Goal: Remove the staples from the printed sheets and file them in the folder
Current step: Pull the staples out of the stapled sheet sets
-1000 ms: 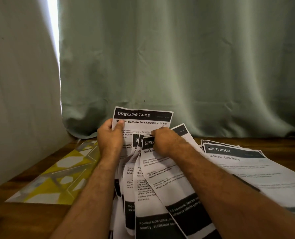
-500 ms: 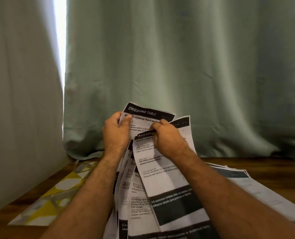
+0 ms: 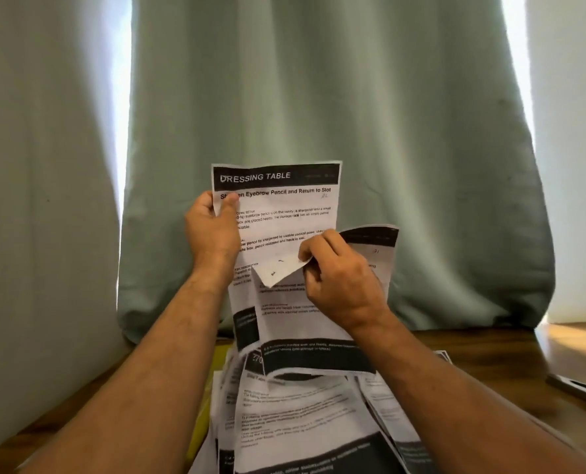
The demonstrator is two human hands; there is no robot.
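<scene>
1. The printed sheets (image 3: 278, 213) are raised off the wooden table (image 3: 490, 343) in front of the green curtain (image 3: 319, 97), with their long axis running near to far and the "DRESSING TABLE" header at the far end.
2. The left hand (image 3: 213, 230) clamps the far-left corner of the back sheet, thumb on the printed face and fingers behind it.
3. The right hand (image 3: 339, 282) pinches the folded-down corner (image 3: 276, 268) of the front sheet, just right of and nearer than the left grip.
4. Two small dark marks on that folded corner are probably staple legs or holes; the frame is too small to confirm.
5. The fastening point lies between the two hands, closer to the right hand. In my judgement, that hand should work the staple while the left hand holds steady.
6. More sheets lie fanned out on the table below, near the body. A yellow edge (image 3: 218, 362) beneath them may be the folder.
</scene>
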